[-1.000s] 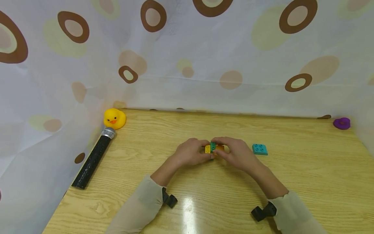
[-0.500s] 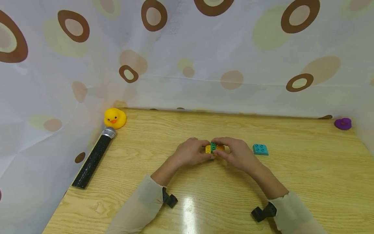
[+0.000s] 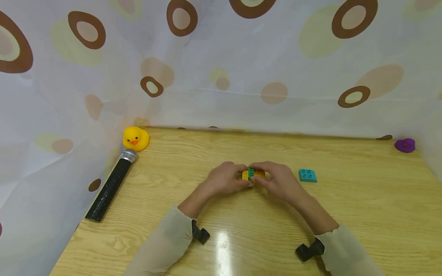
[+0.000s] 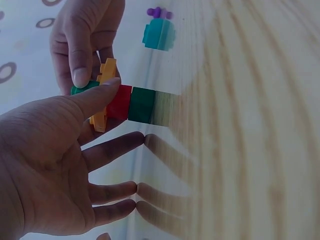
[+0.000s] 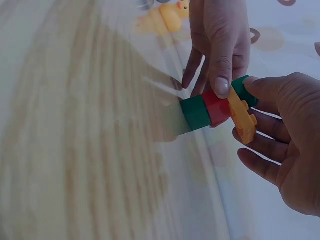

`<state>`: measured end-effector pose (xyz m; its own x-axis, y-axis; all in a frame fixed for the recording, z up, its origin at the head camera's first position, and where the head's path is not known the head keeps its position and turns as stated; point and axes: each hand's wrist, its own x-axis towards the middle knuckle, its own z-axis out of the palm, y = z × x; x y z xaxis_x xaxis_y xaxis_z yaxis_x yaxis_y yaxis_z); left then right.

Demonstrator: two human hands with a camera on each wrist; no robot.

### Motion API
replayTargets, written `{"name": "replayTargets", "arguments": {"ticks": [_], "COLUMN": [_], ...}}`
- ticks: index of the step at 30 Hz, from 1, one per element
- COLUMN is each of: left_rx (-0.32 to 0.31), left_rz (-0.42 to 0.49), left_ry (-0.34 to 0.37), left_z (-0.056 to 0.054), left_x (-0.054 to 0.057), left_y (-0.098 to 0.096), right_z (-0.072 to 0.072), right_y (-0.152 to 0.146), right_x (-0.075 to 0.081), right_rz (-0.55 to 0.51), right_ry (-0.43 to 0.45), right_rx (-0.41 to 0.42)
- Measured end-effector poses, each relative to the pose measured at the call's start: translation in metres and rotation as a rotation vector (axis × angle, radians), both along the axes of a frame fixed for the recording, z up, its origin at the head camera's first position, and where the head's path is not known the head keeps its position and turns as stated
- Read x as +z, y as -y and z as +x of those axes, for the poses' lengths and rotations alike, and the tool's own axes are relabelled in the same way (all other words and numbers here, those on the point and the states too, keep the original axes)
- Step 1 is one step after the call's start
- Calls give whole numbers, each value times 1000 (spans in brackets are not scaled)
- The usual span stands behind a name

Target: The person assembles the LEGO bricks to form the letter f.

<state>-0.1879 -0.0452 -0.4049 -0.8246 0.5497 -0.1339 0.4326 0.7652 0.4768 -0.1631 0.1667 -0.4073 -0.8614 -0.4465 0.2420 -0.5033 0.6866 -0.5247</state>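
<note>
A small stack of toy building bricks stands upright on the table between the two hands. At its base is a dark green brick (image 4: 141,105), with a red brick (image 4: 120,101) on it. Across the red one lies a long yellow-orange plate (image 5: 242,119), studs up. On the plate's middle sits a green brick (image 3: 251,173). My left hand (image 3: 226,179) pinches the stack at the red brick between thumb and index finger, its other fingers spread toward the table in the left wrist view. My right hand (image 3: 280,180) pinches the top green brick from the other side.
A turquoise brick (image 3: 307,176) lies on the table to the right of the right hand. Far left are a yellow rubber duck (image 3: 136,139) and a black microphone (image 3: 110,188). A purple toy (image 3: 405,145) sits at the far right corner. Patterned cloth (image 3: 221,103) closes off the back and sides.
</note>
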Motion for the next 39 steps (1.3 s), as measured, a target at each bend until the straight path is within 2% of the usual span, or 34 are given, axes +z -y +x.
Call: {"name": "replayTargets", "arguments": {"ticks": [7,13,18,32,39], "left_rx": [5,-3,0,-1,4], "left_rz": [-4,-5,-25,-4,-3], "left_ry": [-10,-13,-3,4,11], "left_z": [1,1,1,2,2], "left_x": [2,2,2,1,0], "left_y": [0,-1,-3,-2,-1], "right_z": [0,1,2,0,-1], "right_y": [2,0,-1,-1,-1], "right_x": [3,6,6,4,5], "right_rz": [26,78,78,100,94], "right_ry": [-12,2,14,34,40], "right_rx": [-2,-45,-50,-63,-42]}}
